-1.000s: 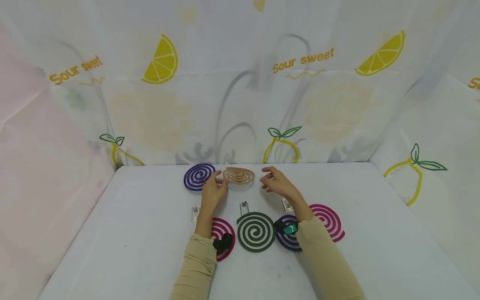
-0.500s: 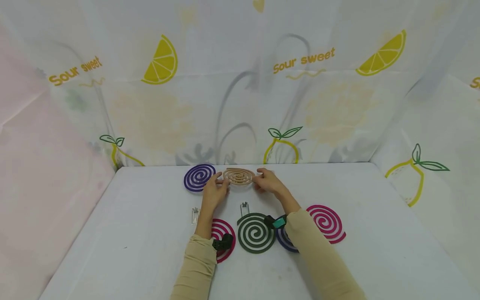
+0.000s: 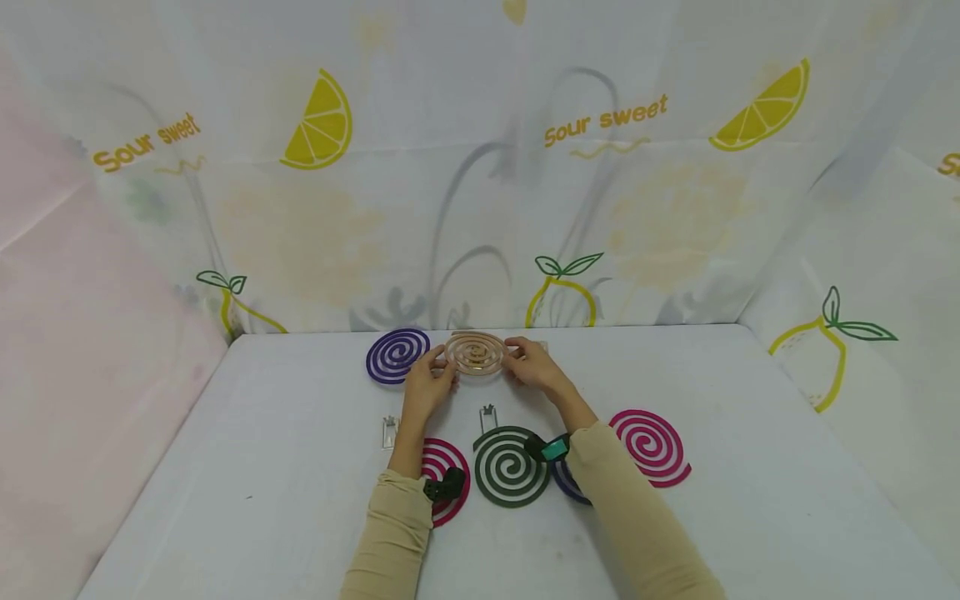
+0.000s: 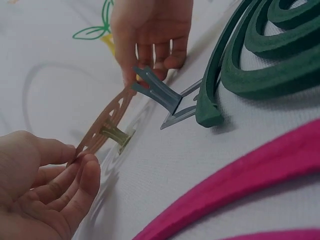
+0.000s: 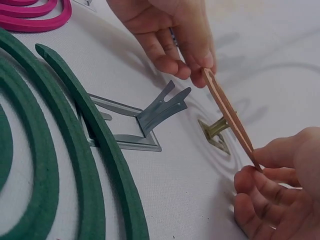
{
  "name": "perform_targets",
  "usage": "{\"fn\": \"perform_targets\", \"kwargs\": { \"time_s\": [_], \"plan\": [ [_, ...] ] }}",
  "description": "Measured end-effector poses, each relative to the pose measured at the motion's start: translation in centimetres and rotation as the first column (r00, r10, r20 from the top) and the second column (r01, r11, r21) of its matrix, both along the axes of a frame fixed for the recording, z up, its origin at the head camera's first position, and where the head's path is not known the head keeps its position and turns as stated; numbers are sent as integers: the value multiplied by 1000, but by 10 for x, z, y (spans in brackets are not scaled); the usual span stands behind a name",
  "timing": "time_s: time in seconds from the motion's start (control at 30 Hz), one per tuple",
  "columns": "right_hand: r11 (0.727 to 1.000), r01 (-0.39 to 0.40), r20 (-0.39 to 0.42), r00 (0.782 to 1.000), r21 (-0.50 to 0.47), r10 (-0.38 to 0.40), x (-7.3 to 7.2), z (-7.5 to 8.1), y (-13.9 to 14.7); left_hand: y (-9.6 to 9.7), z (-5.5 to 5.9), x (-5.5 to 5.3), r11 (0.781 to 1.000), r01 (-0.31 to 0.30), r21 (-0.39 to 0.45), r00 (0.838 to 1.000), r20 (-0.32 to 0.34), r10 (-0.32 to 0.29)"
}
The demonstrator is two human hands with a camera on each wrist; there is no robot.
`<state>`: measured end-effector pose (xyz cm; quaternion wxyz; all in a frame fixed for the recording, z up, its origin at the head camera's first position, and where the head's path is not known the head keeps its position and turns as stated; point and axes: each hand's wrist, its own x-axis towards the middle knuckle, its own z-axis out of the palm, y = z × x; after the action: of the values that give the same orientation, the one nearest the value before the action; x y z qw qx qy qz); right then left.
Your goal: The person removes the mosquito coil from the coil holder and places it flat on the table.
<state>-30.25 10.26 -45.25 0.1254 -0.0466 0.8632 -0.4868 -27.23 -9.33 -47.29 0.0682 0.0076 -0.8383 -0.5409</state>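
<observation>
A light brown mosquito coil (image 3: 476,353) is at the back middle of the table, held off the surface in both wrist views. My left hand (image 3: 430,386) pinches its left edge between thumb and fingers. At the opposite edge my right hand (image 3: 534,365) pinches it the same way. Below the coil's middle stands a small gold-coloured metal coil stand (image 5: 219,134), its upright part reaching the coil. Nearer to me, a grey metal stand (image 4: 165,102) with a forked upright lies partly under a green mosquito coil (image 3: 512,465).
A purple coil (image 3: 399,356) lies just left of my left hand. Pink coils (image 3: 651,448) and a dark blue coil (image 3: 568,483) lie in the front row, partly under my forearms. Another metal stand (image 3: 390,432) sits beside my left wrist. A printed cloth (image 3: 480,208) hangs behind the table.
My right hand has moved left and now pinches the brown coil's right edge. The coil has tilted, showing a rounder face. The left hand stays almost in place.
</observation>
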Motion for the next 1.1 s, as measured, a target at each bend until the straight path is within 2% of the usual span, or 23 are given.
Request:
{"fn": "perform_targets", "kwargs": {
  "time_s": [0.27,0.57,0.7,0.73,0.83,0.93,0.97,1.1],
  "plan": [
    [1000,-10,-6,1000,-25,10,0,-2,2,1,0,0,1000,-10,6,1000,0,10],
    [999,15,-37,999,-38,-16,1,1,2,2,1,0,1000,-12,9,1000,-20,12],
    [999,1,-50,999,-43,-4,2,3,2,-1,1,0,1000,-1,30,998,-64,2],
    [999,0,-51,999,-43,-2,2,3,2,-2,-1,-1,999,10,40,995,-98,-6],
    [999,-1,-52,999,-44,-2,2,4,3,-4,-2,-1,999,24,48,992,-123,-18],
    [999,1,-54,999,-50,-4,3,4,3,-3,-1,-1,999,20,47,994,-107,-15],
    [999,4,-56,998,-53,-7,3,4,2,-2,2,1,999,12,36,997,-77,-9],
    [998,7,-73,997,-67,-12,4,4,2,0,5,2,1000,-13,7,999,-39,14]
  ]
}}
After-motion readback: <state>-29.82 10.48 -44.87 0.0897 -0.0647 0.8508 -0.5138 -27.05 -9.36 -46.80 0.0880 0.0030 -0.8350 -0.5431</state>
